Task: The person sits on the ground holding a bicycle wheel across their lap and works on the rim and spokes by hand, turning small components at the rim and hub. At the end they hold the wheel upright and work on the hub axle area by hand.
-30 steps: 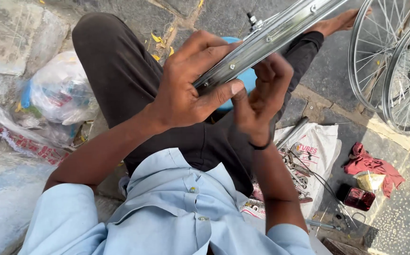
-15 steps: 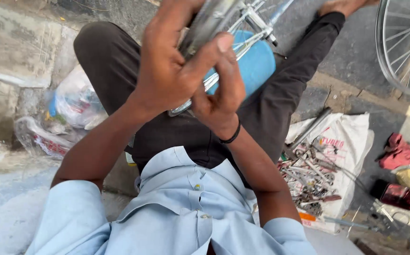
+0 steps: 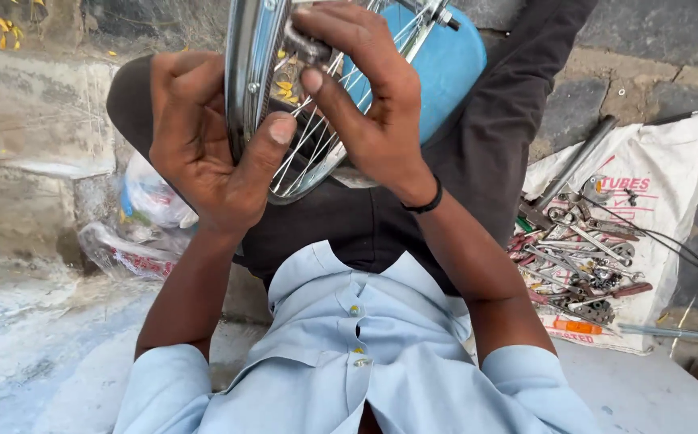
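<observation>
My left hand (image 3: 204, 153) grips the shiny metal rim of a bicycle wheel (image 3: 246, 76), thumb pressed on its inner side by the spokes. My right hand (image 3: 361, 96) reaches over the rim from the right and pinches a small metal tool (image 3: 305, 47) against the rim's inner edge. The wheel stands on edge over my lap, above dark trousers. Behind the spokes sits a round blue object (image 3: 445, 68), partly hidden by my right hand.
A white cloth sack (image 3: 654, 193) on the ground at the right carries several spanners, pliers and small metal parts (image 3: 582, 257). A long grey metal tube (image 3: 578, 161) lies across it. Plastic bags (image 3: 144, 217) are bunched against a stone kerb on the left.
The rim has swung from lying slantwise across my view to standing nearly upright. My view has tipped down, and my right hand has risen over the rim with the small tool.
</observation>
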